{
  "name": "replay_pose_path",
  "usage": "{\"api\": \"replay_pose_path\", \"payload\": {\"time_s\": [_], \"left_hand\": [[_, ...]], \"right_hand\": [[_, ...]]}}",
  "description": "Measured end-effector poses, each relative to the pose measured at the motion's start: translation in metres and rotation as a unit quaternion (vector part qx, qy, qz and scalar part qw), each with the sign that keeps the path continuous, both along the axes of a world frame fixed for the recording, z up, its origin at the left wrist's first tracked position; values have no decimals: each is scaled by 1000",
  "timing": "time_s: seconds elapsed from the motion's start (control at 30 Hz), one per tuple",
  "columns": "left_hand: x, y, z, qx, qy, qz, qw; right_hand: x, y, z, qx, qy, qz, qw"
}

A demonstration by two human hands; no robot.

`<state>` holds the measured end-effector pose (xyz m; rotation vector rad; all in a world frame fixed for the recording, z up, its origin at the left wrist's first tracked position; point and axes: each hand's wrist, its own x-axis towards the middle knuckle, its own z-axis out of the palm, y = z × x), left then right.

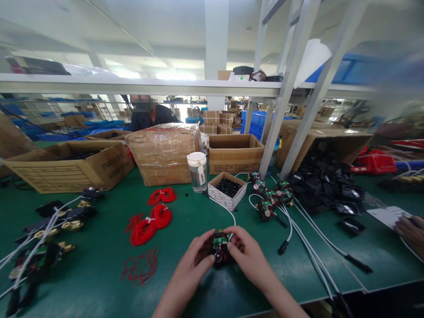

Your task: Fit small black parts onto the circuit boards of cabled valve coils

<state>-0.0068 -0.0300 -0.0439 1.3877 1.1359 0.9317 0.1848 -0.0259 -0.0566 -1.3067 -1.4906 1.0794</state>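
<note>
Both my hands meet low in the middle of the green workbench (99,265). My left hand (195,258) and my right hand (247,254) are closed around a small black module with a green circuit board (220,248), held just above the mat. A white cable (228,212) runs from it toward the back. Bundles of red wire (150,221) lie to the left of my hands. A small open box of black parts (228,189) stands just behind them.
Several similar modules with white cables (273,196) lie right of centre, and a heap of black housings (327,183) beyond. Brass-fitted assemblies (56,221) line the left. Cardboard boxes (66,165) and a clear jar (197,171) stand behind. Another person's hand (410,229) rests at the right edge.
</note>
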Motion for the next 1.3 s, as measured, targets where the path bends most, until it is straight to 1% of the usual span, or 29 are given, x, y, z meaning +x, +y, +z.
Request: {"api": "replay_pose_path", "payload": {"time_s": [0.07, 0.13, 0.23, 0.4, 0.5, 0.6, 0.8, 0.87, 1.1, 1.3], "left_hand": [[-3, 8, 10, 3, 26, 18, 1000], [-1, 16, 13, 11, 58, 35, 998], [6, 24, 10, 19, 77, 53, 995], [7, 22, 8, 52, 107, 70, 990], [3, 20, 9, 64, 112, 61, 990], [0, 17, 7, 68, 106, 44, 991], [-5, 9, -9, 51, 93, 18, 994], [-5, 7, -12, 46, 82, 15, 995], [-5, 4, -8, 39, 78, 3, 996], [-4, 3, -15, 33, 54, -9, 998]], "right_hand": [[-2, 6, 5, 16, -15, -12, 1000], [-4, 12, 9, 29, -35, -25, 999], [-5, 17, 11, 33, -40, -30, 998], [1, 14, 10, 25, -15, -8, 1000], [5, 11, 10, 28, -16, 1, 999], [6, 9, 11, 28, -15, 14, 999], [5, 1, 5, 1, -18, 25, 1000], [4, -1, 3, -10, -13, 32, 999], [5, -6, 4, -31, -10, 47, 998], [4, -8, 2, -43, 3, 55, 998]]}}
